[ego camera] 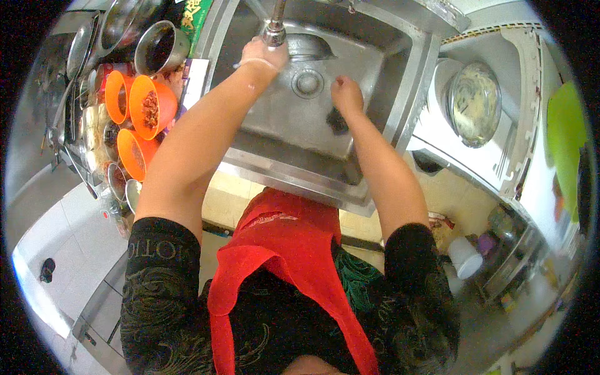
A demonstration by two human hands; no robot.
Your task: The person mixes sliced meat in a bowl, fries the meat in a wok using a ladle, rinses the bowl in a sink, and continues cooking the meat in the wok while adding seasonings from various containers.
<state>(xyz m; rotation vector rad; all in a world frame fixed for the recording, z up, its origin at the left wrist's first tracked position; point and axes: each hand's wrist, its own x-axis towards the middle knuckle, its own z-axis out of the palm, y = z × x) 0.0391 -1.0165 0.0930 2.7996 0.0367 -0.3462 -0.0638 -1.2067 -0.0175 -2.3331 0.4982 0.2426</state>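
Note:
My left hand (265,54) is at the left wall of the stainless steel sink (281,119), under the metal faucet head (274,35). A metal bowl (309,47) lies tilted against the sink's back, just right of that hand, which touches or nearly touches its edge; the fingers are partly hidden by the faucet. My right hand (347,93) hangs over the right part of the basin with its fingers curled, and whether anything is inside them does not show. Between the hands sits the round drain (308,83). A dark patch, perhaps a shadow, lies below my right hand.
Left of the sink stand orange bowls (153,108) with chopped food, a steel pot (161,48) and a green package (194,23) bearing writing. At the right, a glass bowl (476,104) with pale residue rests on a white surface. The sink's metal rim (300,187) runs before my apron.

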